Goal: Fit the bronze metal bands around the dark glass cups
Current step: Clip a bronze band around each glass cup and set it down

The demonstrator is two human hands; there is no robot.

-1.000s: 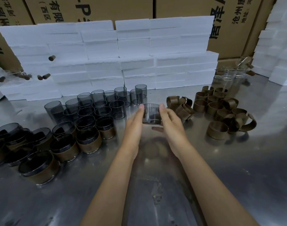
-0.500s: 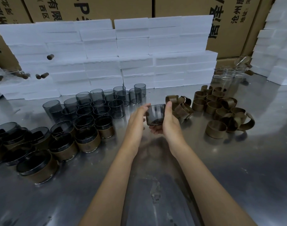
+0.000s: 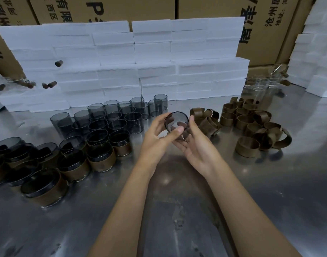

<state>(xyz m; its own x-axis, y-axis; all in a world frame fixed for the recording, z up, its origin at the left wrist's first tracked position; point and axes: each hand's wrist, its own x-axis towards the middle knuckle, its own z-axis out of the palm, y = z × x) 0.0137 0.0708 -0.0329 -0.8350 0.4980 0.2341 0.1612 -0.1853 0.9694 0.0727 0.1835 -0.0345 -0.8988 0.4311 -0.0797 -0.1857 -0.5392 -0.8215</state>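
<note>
Holding one dark glass cup [image 3: 176, 123] tilted above the desk [image 3: 177, 210] centre, left hand [image 3: 156, 135] and right hand [image 3: 195, 143] grips both pinching its wall. Judging it rigid, slick, breakable: gripping the sidewall, not the rim, before fetching bronze bands [image 3: 251, 125] toward the far right edge.

We get one head view only, wide-angle, looking forward and down over a steel table [image 3: 270, 201] from close above the forearms; far edge shows foam blocks [image 3: 159, 52] and cartons [image 3: 205, 8]. No second view shares anything.
</note>
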